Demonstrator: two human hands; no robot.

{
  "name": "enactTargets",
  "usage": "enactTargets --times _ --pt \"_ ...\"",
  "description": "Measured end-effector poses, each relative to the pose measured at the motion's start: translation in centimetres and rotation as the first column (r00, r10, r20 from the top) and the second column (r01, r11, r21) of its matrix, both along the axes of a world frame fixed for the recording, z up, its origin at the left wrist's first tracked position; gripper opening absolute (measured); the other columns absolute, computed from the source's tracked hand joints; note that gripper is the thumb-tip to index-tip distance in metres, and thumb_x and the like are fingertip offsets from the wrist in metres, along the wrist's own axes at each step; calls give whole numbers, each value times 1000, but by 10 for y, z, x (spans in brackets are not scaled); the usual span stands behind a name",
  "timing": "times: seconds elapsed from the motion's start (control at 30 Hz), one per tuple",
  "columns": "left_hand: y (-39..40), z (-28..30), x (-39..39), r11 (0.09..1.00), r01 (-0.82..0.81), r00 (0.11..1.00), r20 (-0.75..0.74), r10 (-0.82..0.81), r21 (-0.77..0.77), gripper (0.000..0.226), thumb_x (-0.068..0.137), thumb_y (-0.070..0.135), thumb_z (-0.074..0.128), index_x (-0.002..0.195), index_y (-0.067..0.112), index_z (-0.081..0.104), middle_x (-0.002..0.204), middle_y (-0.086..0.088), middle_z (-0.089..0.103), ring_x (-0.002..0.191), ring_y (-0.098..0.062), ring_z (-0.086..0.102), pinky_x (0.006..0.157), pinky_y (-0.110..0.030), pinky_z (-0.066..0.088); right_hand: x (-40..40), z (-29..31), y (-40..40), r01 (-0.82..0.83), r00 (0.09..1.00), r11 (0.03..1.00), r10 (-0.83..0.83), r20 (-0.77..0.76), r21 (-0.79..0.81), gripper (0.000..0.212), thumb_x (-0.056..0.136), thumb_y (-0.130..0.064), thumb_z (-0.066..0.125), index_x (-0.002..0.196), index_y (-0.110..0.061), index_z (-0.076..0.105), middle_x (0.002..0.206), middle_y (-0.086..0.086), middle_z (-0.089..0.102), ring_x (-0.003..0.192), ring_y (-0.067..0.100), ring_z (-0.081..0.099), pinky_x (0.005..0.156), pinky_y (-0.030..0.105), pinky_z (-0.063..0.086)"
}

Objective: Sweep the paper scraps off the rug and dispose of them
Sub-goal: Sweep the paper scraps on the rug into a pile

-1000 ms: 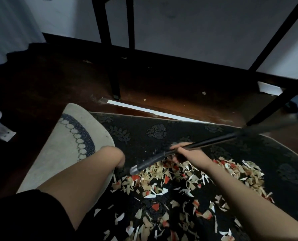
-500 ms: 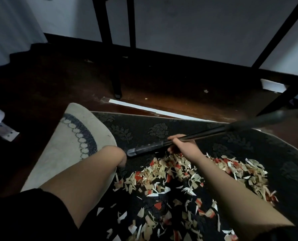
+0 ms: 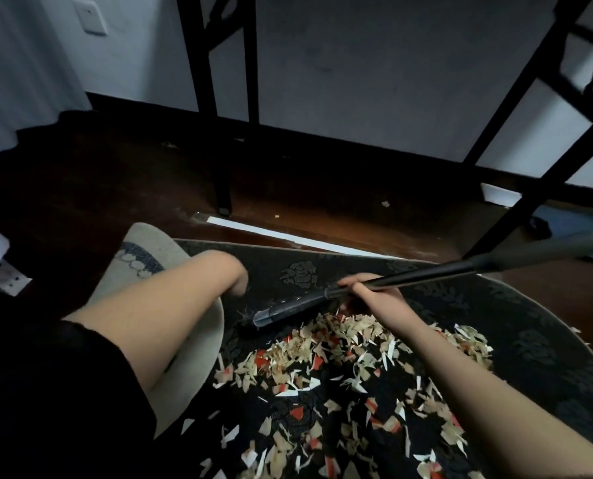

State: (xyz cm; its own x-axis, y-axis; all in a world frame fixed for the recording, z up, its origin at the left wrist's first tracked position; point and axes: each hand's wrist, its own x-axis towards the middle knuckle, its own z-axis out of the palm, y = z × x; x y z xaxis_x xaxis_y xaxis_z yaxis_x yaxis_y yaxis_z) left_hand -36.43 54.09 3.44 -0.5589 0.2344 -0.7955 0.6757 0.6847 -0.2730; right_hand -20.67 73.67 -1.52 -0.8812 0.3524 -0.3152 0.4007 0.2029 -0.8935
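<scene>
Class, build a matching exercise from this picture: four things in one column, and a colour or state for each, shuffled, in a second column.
Things:
1. paper scraps
2. dark rug
3. broom handle
4. beige mat

States:
A. gripped by the right hand
B. oval, with a blue patterned band
C. black, floral pattern
D. cream and red, scattered

Pairs: 1-D, 2-C, 3-A, 4-B

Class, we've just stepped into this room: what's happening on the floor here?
A person is on the floor by a dark rug strewn with paper scraps. Their right hand grips a long dark handle that lies low across the rug, its near end above the pile. The left hand is out of sight. Most scraps are still on the rug, so the sweeping is far from done. A pale mat lies beside the rug.
</scene>
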Motion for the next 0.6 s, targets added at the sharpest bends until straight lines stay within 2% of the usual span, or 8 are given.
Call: enactTargets --times 0.03,0.1,0.13,0.2,0.27,0.43,0.5,0.6 --pt "2 14 -2 997 79 997 9 -79 -9 39 102 7 33 138 -6 44 136 -17 49 124 -30 51 100 -35 41 1 6 -4 22 1000 1000 -22 9 5 23 100 -12 47 99 -19 69 84 14 73 79 23 71 83 40 59" --pt "4 35 2 993 118 993 21 -118 -23 39 102 7 33 136 -6 47 112 -14 53 92 -26 56 80 -33 42 4 14 -13 63 998 998 -63 21 18 24 101 -20 45 100 -25 68 88 10 72 85 21 68 89 43 54" --pt "4 46 6 992 125 992 14 -125 -26 39 102 8 34 135 -6 48 106 -13 54 79 -23 50 69 -30 40 6 21 -20 73 997 996 -74 19 41 24 101 -24 44 100 -27 68 96 6 71 93 18 65 94 43 51" --pt "0 66 20 995 104 994 -19 -104 -14 38 101 9 37 134 -5 50 122 -14 57 80 -20 45 58 -25 36 10 32 -34 129 992 989 -128 -10 66 26 95 -36 46 94 -28 70 110 0 67 108 19 59 104 44 44" --pt "-4 80 37 996 85 995 -57 -84 21 37 101 10 39 132 -3 53 137 -16 53 88 -19 45 67 -28 39 13 40 -45 217 976 976 -216 -31 31 31 83 -44 47 85 -25 72 108 4 66 106 27 59 100 50 45" --pt "-28 107 97 993 90 993 -83 -84 79 36 100 10 34 127 -3 54 132 -19 53 111 -30 56 99 -39 44 39 72 -77 358 933 933 -359 -30 -21 30 87 -39 47 89 -17 67 84 2 62 86 25 59 81 41 46" --pt "-38 107 115 993 48 996 -78 -40 106 36 98 13 36 124 0 57 127 -17 55 111 -30 57 102 -40 45 50 79 -86 376 927 927 -376 -5 -12 35 89 -43 44 95 -19 68 89 2 65 88 25 61 81 37 45" --pt "-56 110 141 988 -5 997 -73 17 155 36 98 15 37 124 0 58 118 -14 56 104 -28 57 101 -38 46 62 85 -97 390 921 920 -390 15 -34 51 75 -57 40 92 -21 71 90 5 71 89 28 66 87 40 53"
